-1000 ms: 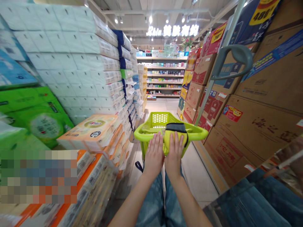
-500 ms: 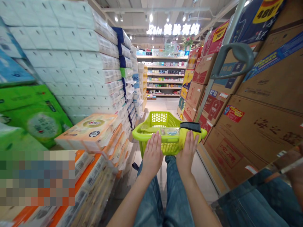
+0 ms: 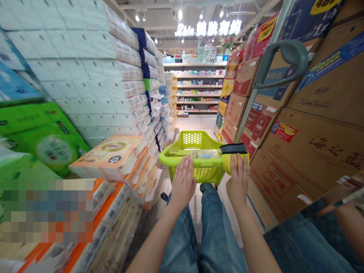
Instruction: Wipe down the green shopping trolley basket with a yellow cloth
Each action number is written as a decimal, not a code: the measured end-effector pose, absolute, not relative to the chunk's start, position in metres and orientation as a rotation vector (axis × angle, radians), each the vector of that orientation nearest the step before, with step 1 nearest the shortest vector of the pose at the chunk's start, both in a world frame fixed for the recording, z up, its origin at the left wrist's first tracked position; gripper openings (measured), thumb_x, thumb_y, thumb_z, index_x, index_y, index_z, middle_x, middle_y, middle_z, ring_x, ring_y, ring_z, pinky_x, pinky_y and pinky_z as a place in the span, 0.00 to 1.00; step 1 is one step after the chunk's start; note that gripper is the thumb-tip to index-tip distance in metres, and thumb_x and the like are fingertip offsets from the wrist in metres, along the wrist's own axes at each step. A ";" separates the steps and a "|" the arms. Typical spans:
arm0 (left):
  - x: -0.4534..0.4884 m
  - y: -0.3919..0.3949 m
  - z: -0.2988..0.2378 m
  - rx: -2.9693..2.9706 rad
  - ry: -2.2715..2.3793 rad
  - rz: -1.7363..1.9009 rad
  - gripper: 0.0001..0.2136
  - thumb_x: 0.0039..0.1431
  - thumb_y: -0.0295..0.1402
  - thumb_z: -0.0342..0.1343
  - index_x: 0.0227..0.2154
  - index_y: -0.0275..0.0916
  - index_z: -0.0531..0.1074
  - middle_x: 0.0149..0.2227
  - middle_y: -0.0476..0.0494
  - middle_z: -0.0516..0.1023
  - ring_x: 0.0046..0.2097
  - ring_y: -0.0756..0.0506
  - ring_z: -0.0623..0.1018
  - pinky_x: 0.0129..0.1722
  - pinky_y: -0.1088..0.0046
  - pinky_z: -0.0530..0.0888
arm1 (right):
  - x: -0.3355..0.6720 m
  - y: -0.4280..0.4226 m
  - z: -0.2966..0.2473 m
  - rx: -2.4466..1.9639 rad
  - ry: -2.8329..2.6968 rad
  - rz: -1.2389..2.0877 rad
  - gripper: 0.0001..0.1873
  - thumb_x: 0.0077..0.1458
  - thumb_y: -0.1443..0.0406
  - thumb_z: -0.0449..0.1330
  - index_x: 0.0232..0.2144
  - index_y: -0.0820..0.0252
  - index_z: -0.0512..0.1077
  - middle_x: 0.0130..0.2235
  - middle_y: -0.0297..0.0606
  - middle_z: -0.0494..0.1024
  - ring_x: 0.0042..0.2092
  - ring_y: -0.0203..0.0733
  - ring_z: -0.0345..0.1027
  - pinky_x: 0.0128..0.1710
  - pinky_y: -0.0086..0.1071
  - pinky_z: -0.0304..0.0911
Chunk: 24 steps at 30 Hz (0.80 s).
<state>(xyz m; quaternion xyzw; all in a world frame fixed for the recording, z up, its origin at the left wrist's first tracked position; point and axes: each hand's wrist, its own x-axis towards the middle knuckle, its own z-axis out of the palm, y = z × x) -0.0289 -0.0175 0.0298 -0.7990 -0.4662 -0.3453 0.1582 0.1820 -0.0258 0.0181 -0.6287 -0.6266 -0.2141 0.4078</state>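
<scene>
At lower centre, the open left hand (image 3: pixel 183 182) lies flat against the rim of a lime-green shopping basket (image 3: pixel 199 142). A small packet (image 3: pixel 206 154) is seen inside, and the black-banded handle (image 3: pixel 234 153) is touched by the open right hand (image 3: pixel 238 176).

Free aisle floor (image 3: pixel 196 123) beyond the lime-green basket (image 3: pixel 196 141); stacked tissue packs (image 3: pixel 108 157) left, cardboard cartons (image 3: pixel 307 151) right, close on both sides.
</scene>
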 end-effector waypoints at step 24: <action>-0.030 -0.013 0.027 -2.268 -1.314 -1.045 0.36 0.59 0.23 0.47 0.69 0.31 0.38 0.68 0.29 0.54 0.70 0.38 0.51 0.66 0.51 0.58 | 0.115 -0.023 0.052 -1.337 -2.066 -0.675 0.36 0.60 0.73 0.52 0.66 0.43 0.52 0.70 0.36 0.51 0.71 0.52 0.38 0.67 0.56 0.41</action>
